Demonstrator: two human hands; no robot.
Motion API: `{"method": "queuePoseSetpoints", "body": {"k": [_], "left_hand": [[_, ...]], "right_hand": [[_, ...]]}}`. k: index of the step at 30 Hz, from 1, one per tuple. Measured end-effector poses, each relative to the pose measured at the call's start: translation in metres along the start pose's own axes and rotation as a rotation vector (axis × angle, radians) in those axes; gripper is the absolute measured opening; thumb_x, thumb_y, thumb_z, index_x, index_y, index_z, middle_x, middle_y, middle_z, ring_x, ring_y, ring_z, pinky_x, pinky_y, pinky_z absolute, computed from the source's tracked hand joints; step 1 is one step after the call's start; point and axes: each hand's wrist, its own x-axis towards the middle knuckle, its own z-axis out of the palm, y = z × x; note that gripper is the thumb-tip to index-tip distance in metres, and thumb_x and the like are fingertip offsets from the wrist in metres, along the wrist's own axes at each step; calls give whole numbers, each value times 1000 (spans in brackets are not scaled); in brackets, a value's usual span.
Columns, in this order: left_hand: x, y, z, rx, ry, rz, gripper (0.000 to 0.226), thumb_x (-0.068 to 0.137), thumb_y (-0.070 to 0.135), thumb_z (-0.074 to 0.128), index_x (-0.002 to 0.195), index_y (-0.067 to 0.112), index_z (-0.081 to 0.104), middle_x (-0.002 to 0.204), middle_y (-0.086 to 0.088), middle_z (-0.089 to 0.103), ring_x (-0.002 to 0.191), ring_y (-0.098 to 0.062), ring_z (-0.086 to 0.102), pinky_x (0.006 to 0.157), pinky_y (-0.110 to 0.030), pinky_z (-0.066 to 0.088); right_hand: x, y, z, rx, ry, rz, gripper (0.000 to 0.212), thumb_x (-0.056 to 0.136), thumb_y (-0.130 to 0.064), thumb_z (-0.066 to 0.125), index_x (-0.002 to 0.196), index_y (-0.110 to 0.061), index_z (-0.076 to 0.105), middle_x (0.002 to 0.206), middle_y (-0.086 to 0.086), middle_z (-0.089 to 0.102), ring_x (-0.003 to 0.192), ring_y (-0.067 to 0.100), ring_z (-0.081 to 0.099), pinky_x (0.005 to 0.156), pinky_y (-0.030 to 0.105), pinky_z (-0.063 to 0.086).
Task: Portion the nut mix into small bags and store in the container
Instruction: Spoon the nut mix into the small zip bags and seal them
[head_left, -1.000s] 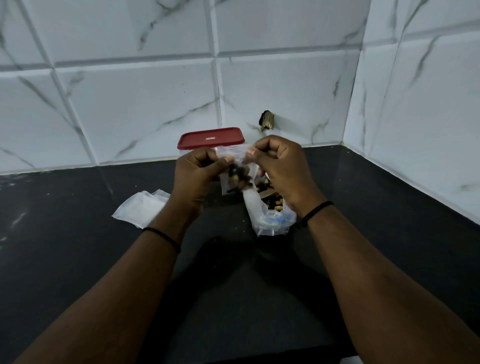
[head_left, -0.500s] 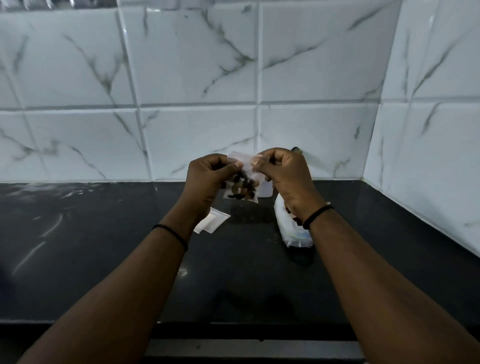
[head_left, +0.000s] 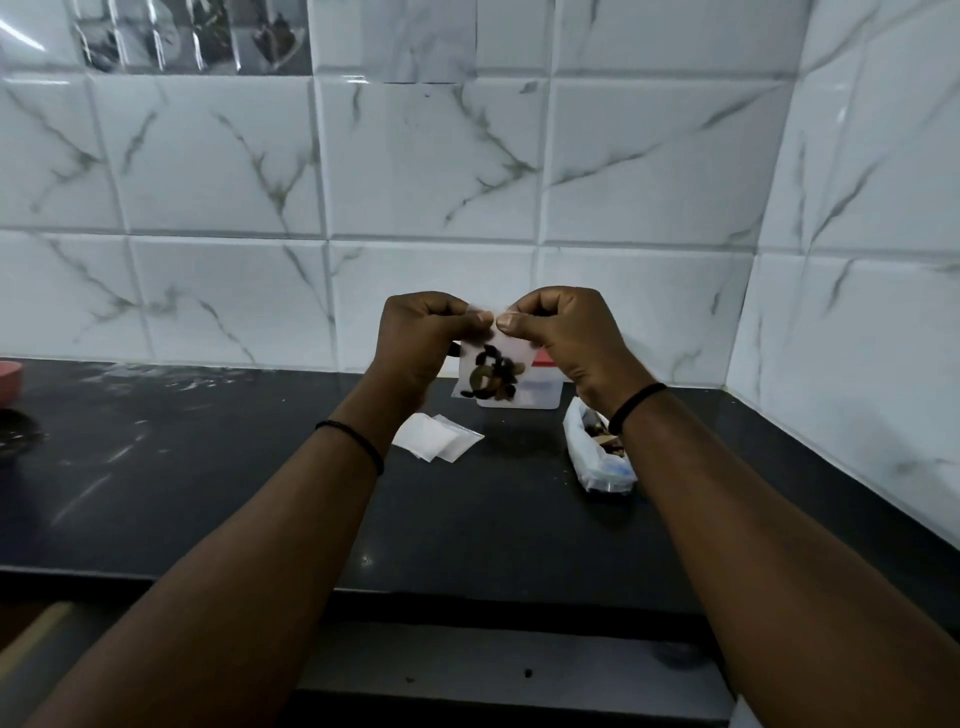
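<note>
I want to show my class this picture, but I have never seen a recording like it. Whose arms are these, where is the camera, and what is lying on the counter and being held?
There is no machine here: a person wears a camera on the head, so you look forward and down along their own two arms. The left hand and the right hand each pinch the top edge of a small clear bag with nuts in it, raised above the black counter. On the counter lie some empty small bags, and to the right a larger open plastic bag of nut mix. Behind the hands, near the tiled wall, stands a clear container with a red lid; the hands hide most of it.
</note>
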Motion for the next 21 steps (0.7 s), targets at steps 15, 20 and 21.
{"method": "queuePoseSetpoints", "body": {"k": [15,20,21], "left_hand": [[-24,-63,-53,97,224,-234,20,93,13,66,73,11,66,61,-6,58,48,-16,52,45,-24,45],[-40,-128,-95,329,207,-410,13,89,9,71,80,0,73,58,-10,61,42,-11,52,42,-19,43],[-41,-136,-102,351,203,-434,15,88,9,72,81,-4,72,54,-7,59,37,-8,48,39,-16,39]], "right_hand": [[-22,50,81,166,-31,252,13,87,-13,75,75,-9,70,69,5,72,57,15,66,54,30,53],[-39,90,124,155,-231,543,3,89,-3,65,86,-2,64,66,12,66,42,13,59,40,21,42],[-41,97,132,158,-251,583,3,90,-3,63,86,-2,63,65,12,64,41,12,58,38,19,40]]}}
